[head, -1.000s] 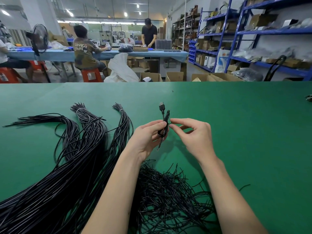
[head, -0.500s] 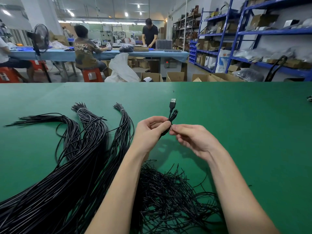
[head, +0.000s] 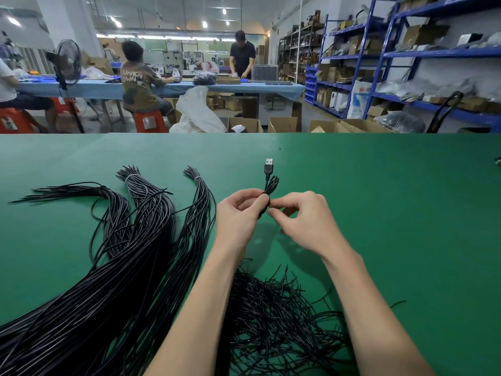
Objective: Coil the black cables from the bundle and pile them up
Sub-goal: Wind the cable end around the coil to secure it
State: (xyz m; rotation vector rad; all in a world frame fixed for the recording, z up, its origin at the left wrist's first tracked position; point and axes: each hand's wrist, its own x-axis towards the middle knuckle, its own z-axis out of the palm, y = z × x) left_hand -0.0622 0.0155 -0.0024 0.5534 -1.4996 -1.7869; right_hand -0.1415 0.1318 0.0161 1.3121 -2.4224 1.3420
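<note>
Item: coiled cable (head: 267, 198), held above the green table (head: 379, 213); its USB plug (head: 269, 166), tilted right half a second ago, now stands upright above a tighter wrap, so this coil is judged nearly ready for piling. Left hand (head: 238, 213) grips the coil, fingers curled; right hand (head: 301, 217) pinches the wrap at its middle. Stock: cable bundle (head: 108, 267) left, loose wire pile (head: 271, 316) beneath the forearms.

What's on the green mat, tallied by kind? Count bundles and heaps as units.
Tied cable bundles: 3
Coiled USB cable, gripped in both hands: 1
Loose heap of thin black ties: 1
Total: 5
</note>
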